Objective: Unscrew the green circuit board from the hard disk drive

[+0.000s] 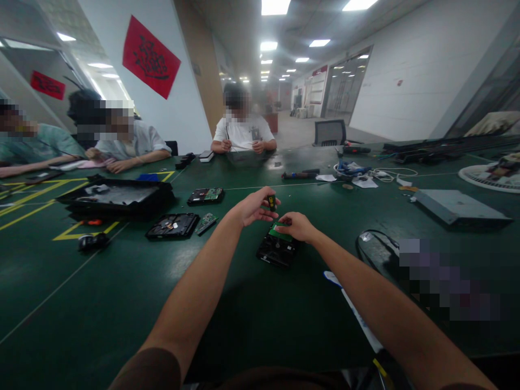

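My left hand [257,208] is closed round a screwdriver [272,202] with a black and yellow handle, held above the table; its shaft is hard to make out. Right beside it, my right hand [298,225] has its fingers pinched at a green circuit board [283,236]. That board lies at the far end of a black hard drive [277,252], and my fingers partly cover it. Whether the board is still joined to the drive I cannot tell. The drive rests on the dark green table in front of me.
Left of the drive lie a loose circuit board [207,223], a black drive casing [173,226], another hard drive [206,195] and a large black tray [116,196]. On the right are a grey metal box [463,207], cables [390,174] and a black strap [376,235]. Several people sit around the table.
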